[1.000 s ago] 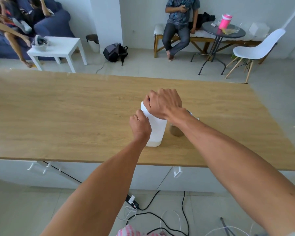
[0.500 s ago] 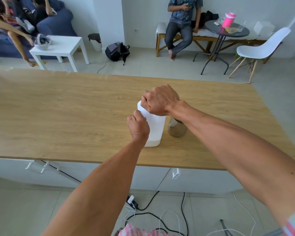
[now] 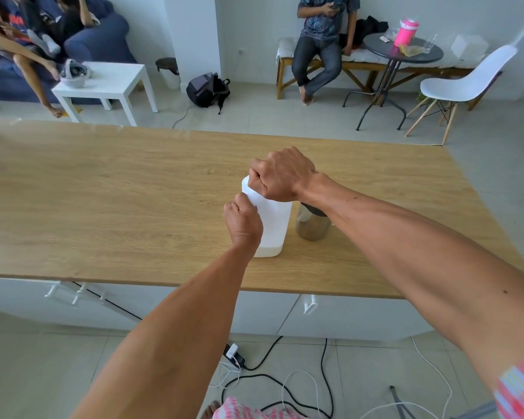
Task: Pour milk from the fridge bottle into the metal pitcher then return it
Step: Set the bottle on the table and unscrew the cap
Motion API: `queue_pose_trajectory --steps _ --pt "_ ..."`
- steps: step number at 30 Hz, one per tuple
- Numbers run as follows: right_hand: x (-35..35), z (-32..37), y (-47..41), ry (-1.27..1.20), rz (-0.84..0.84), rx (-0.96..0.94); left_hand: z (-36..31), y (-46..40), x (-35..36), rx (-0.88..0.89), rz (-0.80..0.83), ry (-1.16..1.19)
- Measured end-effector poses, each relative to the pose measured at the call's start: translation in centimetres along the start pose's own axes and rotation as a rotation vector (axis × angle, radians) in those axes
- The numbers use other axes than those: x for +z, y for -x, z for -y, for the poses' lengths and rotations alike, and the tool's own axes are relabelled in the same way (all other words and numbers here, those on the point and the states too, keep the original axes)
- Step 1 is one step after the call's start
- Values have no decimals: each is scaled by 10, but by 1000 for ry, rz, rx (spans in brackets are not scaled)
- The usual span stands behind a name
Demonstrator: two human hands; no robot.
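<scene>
A white plastic milk bottle (image 3: 274, 228) stands upright on the wooden table (image 3: 103, 207). My left hand (image 3: 242, 220) grips the bottle's near left side. My right hand (image 3: 280, 173) is closed over the bottle's top, hiding the cap. Just right of the bottle stands the metal pitcher (image 3: 312, 226), its rim partly hidden under my right forearm.
The table's near edge runs just below the bottle, with white cabinets beneath and cables (image 3: 285, 376) on the floor. Beyond the table are a white side table (image 3: 109, 83), a black backpack (image 3: 208, 89), a round dark table (image 3: 403, 52), a white chair (image 3: 463, 86) and seated people.
My right hand has shifted slightly on the bottle's top, and the view has moved a little so more of the pitcher shows. The bottle stays on the table.
</scene>
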State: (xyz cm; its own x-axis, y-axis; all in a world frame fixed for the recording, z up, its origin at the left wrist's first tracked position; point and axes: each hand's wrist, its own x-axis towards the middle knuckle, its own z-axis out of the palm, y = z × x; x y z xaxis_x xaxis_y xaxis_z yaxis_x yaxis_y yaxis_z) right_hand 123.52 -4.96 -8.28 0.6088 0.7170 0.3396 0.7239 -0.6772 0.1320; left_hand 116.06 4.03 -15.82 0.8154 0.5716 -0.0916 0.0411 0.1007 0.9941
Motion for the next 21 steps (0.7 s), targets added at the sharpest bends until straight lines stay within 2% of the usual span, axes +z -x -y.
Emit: queue_pose_trajectory --steps 8,11,17,21 --pt "2 -7 -3 -27 5 -133 3 -6 0 40 -50 -19" --pt "1 -17 -4 -8 62 -220 6 -7 2 31 -48 -7" --pt "-13 -22 -1 56 129 -86 6 -5 7 -7 -87 14" --pt "-24 -21 0 -46 215 -160 4 -6 7 -17 -89 -4"
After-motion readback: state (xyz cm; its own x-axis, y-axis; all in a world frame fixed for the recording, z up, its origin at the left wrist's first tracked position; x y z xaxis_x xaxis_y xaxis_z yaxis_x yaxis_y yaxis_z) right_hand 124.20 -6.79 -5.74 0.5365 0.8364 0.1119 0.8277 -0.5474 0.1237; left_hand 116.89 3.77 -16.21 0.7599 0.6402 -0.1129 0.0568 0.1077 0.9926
